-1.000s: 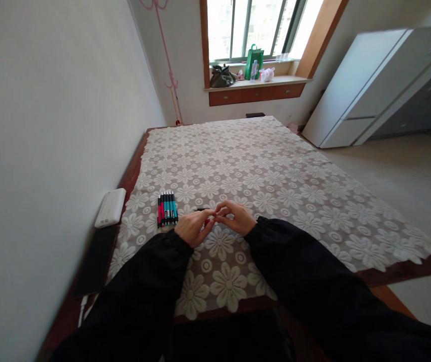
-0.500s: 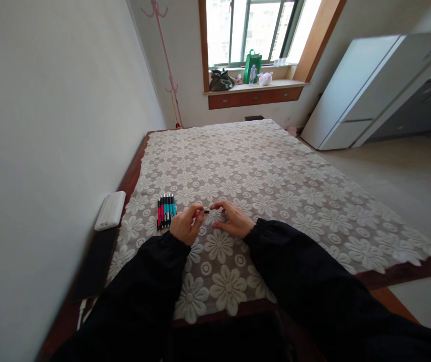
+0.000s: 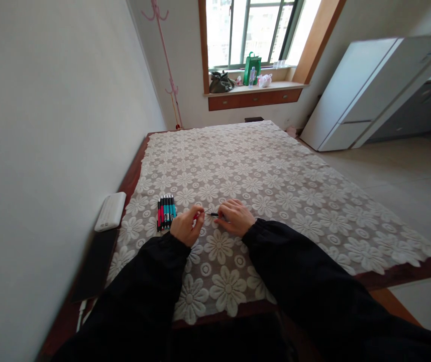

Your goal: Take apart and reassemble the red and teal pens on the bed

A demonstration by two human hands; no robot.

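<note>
The lace tablecloth is spreading well past both hands toward the window, and both forearms are crossing its scalloped near edge. The left hand is pinching one red pen part between thumb and fingers; the right hand, fingers curled, is gripping one slim dark pen part, its end pointing leftward. About six pens are lying in a row just beyond the left hand.

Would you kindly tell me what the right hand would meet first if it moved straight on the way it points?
Most likely the left hand with its red piece, across a narrow gap, though exact depth is unclear.
</note>
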